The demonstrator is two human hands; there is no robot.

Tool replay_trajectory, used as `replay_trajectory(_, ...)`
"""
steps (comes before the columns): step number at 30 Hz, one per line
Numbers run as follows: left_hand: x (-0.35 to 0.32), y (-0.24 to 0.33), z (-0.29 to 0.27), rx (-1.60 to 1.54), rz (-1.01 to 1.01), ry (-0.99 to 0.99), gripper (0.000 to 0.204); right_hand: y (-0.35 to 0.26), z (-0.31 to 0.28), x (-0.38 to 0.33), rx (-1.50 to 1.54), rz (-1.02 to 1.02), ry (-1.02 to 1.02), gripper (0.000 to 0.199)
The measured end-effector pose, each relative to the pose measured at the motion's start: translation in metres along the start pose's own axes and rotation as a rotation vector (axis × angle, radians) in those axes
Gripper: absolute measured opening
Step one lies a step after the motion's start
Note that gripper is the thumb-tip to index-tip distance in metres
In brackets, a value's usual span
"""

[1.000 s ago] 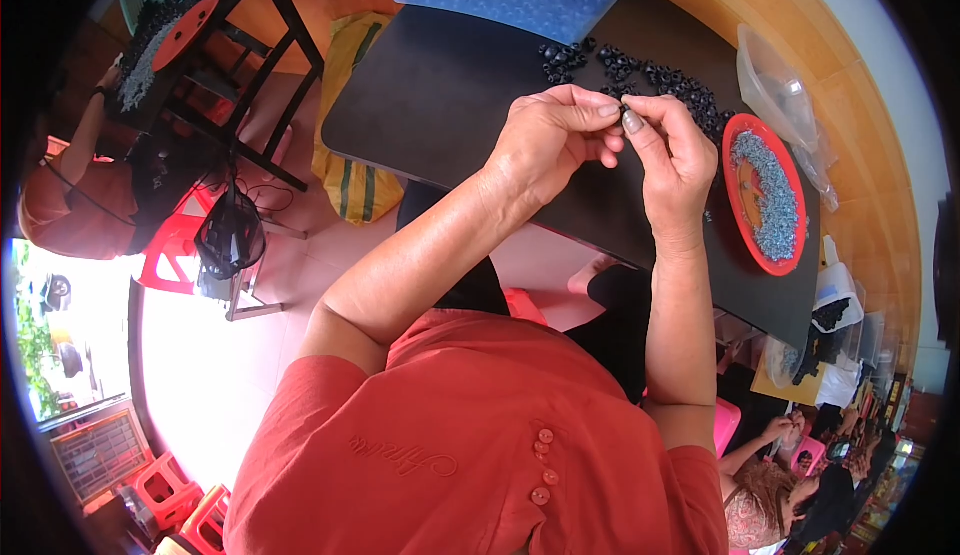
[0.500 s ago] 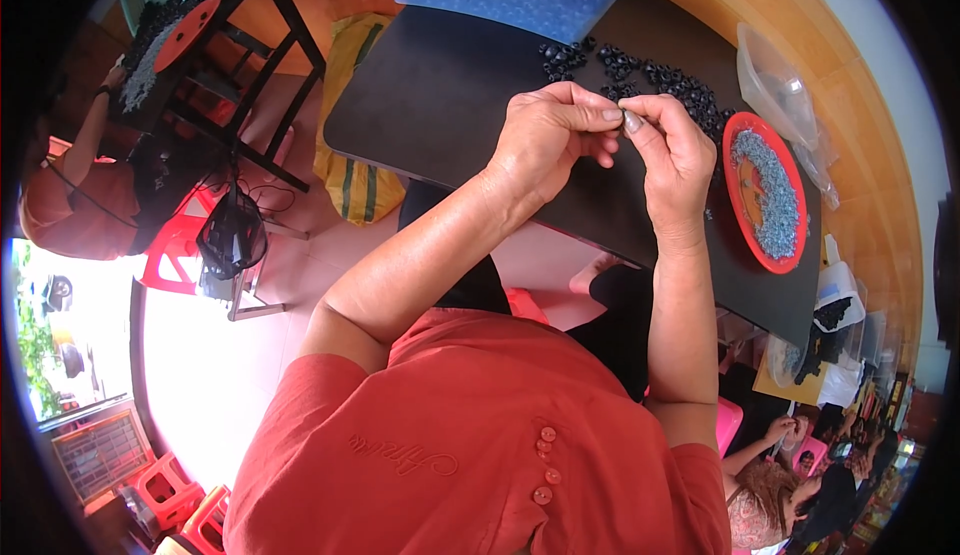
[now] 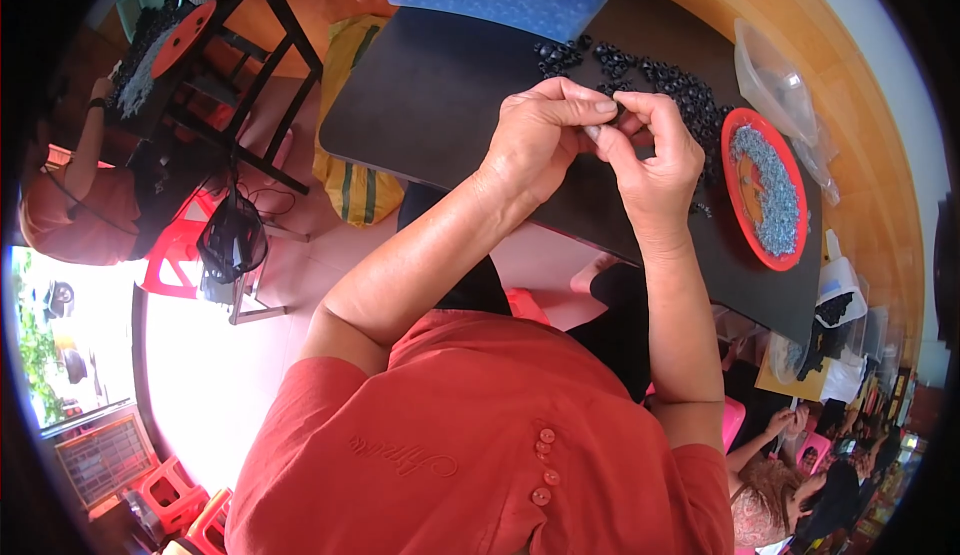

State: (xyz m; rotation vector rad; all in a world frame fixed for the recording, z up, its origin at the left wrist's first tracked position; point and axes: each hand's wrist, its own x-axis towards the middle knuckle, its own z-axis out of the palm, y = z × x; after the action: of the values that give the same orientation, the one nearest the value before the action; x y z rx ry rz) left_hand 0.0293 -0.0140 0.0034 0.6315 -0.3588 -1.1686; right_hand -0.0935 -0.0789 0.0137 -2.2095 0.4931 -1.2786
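Above the dark table [image 3: 420, 85], my left hand [image 3: 545, 130] and my right hand [image 3: 657, 150] meet fingertip to fingertip. Both are closed in a pinch, thumbs against forefingers. Something small and dark seems to sit between the fingertips, but the fingers cover most of it. Just beyond the hands lies a loose heap of small black parts [image 3: 680, 87]. To the right of my right hand stands a round red tray [image 3: 733, 195], holding a crescent of tiny clear bluish pieces [image 3: 778, 195].
A translucent blue-tinted bin [image 3: 490, 0] stands at the table's far edge. Clear plastic bags [image 3: 775, 85] lie at the right by the wooden wall. A yellow striped sack [image 3: 355, 180] stands left of the table. One person [image 3: 80, 205] sits far left; another [image 3: 770, 505] sits lower right.
My right hand has shifted slightly left, its thumb now nearer the left fingers. The left hand has barely moved, and the fingertips still meet.
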Motion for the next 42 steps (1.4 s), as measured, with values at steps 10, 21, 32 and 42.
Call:
replay_trajectory(10,-0.003,0.003,0.001,0.007,-0.016,-0.126,0.006,-0.006,-0.007,0.004,-0.166,-0.167,0.05,0.022)
replay_trajectory(21,-0.002,0.001,0.0,0.012,0.02,-0.049,0.007,0.001,-0.004,0.005,-0.078,-0.142,-0.01,0.028)
replay_trajectory(32,-0.001,0.001,0.002,-0.057,-0.011,-0.085,0.007,-0.005,-0.005,0.002,-0.219,-0.172,0.022,0.021)
replay_trajectory(42,-0.005,0.003,0.003,-0.006,-0.036,-0.104,0.008,0.003,-0.007,0.004,-0.4,-0.379,0.072,0.021)
